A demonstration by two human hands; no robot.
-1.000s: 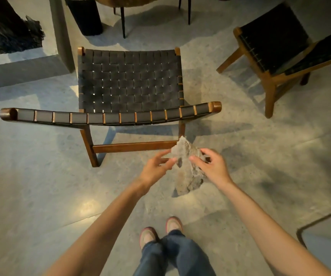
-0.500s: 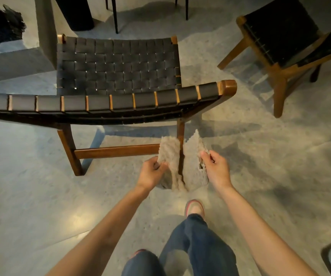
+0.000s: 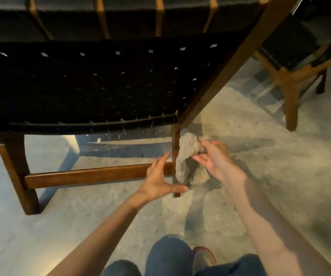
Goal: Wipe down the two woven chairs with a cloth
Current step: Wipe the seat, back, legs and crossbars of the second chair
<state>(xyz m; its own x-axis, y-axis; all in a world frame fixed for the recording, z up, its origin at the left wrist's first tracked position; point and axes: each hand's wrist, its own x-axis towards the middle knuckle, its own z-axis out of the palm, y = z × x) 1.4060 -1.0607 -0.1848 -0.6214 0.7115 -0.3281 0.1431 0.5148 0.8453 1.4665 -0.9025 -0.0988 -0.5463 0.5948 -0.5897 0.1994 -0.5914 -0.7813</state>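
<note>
Beside the near chair's [image 3: 81,86] back leg [image 3: 175,140], right hand [image 3: 216,158] grip is pinched on the bunched cloth [image 3: 186,150] hanging just beside that leg, left hand [image 3: 158,182] grip spread wide, holding nothing (second chair [image 3: 292,82] sits off right, blurred).

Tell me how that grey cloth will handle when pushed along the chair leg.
Probably floppy: the cloth droops in folds from the right hand. Likely light, since that one hand holds it up. Its fuzzy surface should drag rather than slip on the wooden leg.
</note>
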